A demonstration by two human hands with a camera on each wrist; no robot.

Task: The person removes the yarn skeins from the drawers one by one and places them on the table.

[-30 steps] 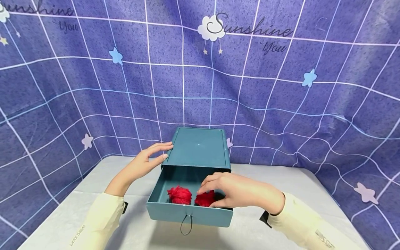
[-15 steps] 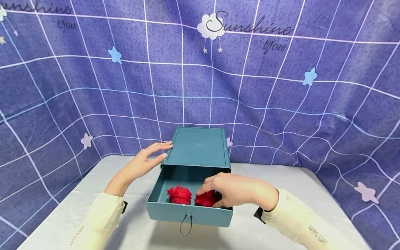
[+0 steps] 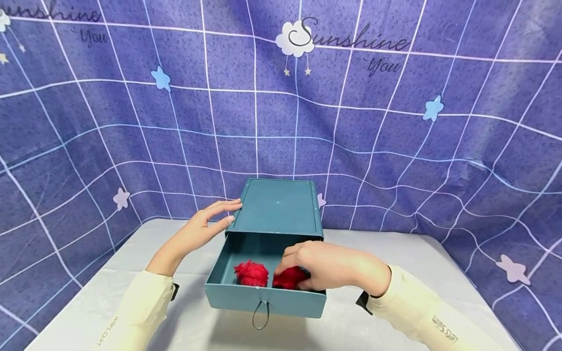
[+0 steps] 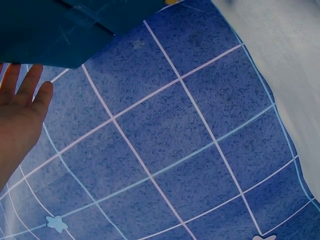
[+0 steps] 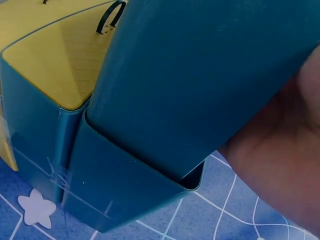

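Observation:
A teal box [image 3: 281, 207] stands on the table with its drawer [image 3: 290, 303] pulled out toward me. Two balls of red yarn lie in the drawer: a left ball [image 3: 253, 274] and a right ball [image 3: 287, 277]. My right hand [image 3: 327, 263] reaches over the drawer's right side and grips the right ball between thumb and fingers, partly covering it. Extended fingertips of my left hand [image 3: 206, 226] touch the box's left upper edge. In the left wrist view, that hand [image 4: 22, 112] appears beside the teal box wall. The right wrist view shows my palm [image 5: 280, 155] by the drawer's outside; the yarn is hidden there.
A dark cord loop [image 3: 268, 314] hangs from the drawer front. The right wrist view shows yellow drawer fronts [image 5: 55, 60] beside the pulled-out drawer. A white cloth [image 3: 377, 312] covers the table, and a blue-purple grid curtain [image 3: 373, 136] hangs behind and around it.
My right hand has lowered slightly, its thumb and fingers closing around the right yarn ball. The left hand stays at the box's edge.

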